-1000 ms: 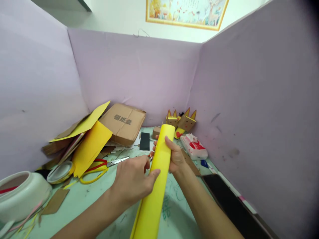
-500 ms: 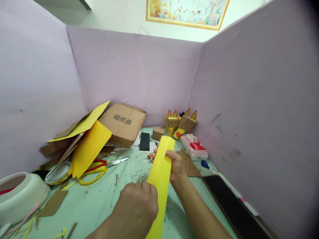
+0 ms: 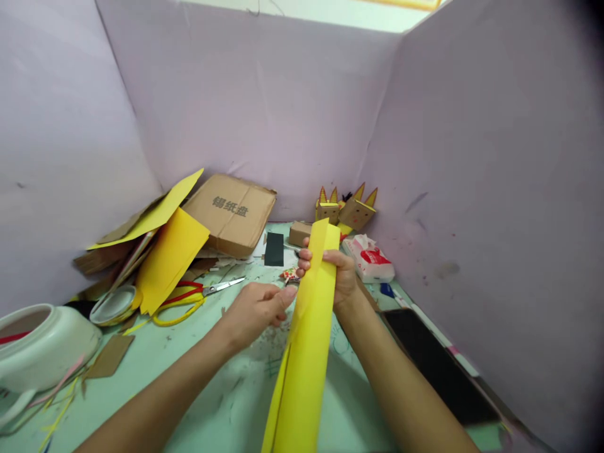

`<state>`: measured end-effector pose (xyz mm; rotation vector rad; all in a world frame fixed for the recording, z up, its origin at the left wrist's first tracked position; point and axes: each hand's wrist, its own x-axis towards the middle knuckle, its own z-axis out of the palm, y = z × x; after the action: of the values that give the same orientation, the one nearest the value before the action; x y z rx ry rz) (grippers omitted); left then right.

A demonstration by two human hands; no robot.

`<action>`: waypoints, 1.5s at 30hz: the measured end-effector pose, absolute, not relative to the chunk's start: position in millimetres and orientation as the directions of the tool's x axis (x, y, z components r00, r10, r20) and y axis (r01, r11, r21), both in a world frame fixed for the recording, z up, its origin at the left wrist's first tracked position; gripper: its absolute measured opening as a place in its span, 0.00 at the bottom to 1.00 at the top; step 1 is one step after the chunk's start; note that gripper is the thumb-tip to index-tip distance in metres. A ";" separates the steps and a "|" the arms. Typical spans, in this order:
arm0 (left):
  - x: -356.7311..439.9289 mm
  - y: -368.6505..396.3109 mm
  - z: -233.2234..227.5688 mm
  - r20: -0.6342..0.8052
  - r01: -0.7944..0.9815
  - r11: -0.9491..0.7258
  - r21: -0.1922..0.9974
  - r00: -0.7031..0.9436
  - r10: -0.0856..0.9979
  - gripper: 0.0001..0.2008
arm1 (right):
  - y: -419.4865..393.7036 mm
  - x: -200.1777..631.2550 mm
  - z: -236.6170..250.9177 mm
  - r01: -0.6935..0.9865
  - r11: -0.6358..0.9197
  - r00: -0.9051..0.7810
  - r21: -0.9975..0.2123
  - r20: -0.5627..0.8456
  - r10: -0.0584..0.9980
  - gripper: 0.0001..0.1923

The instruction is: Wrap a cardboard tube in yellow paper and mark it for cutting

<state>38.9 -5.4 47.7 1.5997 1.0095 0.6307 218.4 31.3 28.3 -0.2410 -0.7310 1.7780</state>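
The right hand (image 3: 340, 277) grips the top of the long folded yellow paper sheet (image 3: 306, 340) held up over the green counter (image 3: 189, 371), the left hand (image 3: 257, 308) pinches its edge, so pressing slowly along the fold should keep it straight, and the flat brown cardboard box (image 3: 231, 211) reads "锡纸盘".

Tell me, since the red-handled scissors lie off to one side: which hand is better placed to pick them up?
Probably the left hand: it only pinches the yellow paper's edge and is nearer the scissors. The right hand grips the paper's far end.
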 end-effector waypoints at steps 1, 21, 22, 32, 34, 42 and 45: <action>43.2 1.6 40.8 -0.159 0.203 0.052 0.978 0.562 0.812 0.26 | 33.0 217.2 29.3 -0.801 -0.155 -0.332 -0.578 0.214 0.919 0.18; 58.4 -14.8 -24.1 -0.327 -0.097 0.610 0.786 0.772 0.544 0.22 | 47.8 217.4 23.3 -0.808 -0.065 -0.189 -0.586 0.154 0.970 0.17; 57.9 -13.5 -25.8 -0.313 -0.086 0.620 0.780 0.804 0.505 0.22 | 45.3 217.6 24.1 -0.815 -0.059 -0.199 -0.577 0.182 0.963 0.18; 61.9 -20.6 -25.6 -0.120 -0.113 0.678 0.726 0.950 0.288 0.22 | 9.9 184.4 13.9 -0.857 -0.113 -0.297 -0.503 0.302 0.906 0.25; 61.7 -16.3 -21.4 -0.156 -0.135 0.621 0.772 0.907 0.390 0.22 | 8.4 181.3 12.7 -0.829 -0.120 -0.299 -0.546 0.253 0.920 0.24; 58.8 -1.0 -3.7 -0.150 -0.153 0.282 0.947 0.566 0.811 0.19 | 30.4 185.3 19.1 -0.735 -0.004 -0.023 -0.678 0.019 1.000 0.11; 57.1 -5.7 -5.7 -0.219 -0.095 0.360 0.928 0.642 0.734 0.15 | 24.4 181.9 21.7 -0.737 -0.088 -0.112 -0.670 -0.007 0.994 0.14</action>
<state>57.1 -5.7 -5.7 1.0783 0.7029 0.5950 181.9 24.4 21.7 -0.5557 -0.6104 1.6014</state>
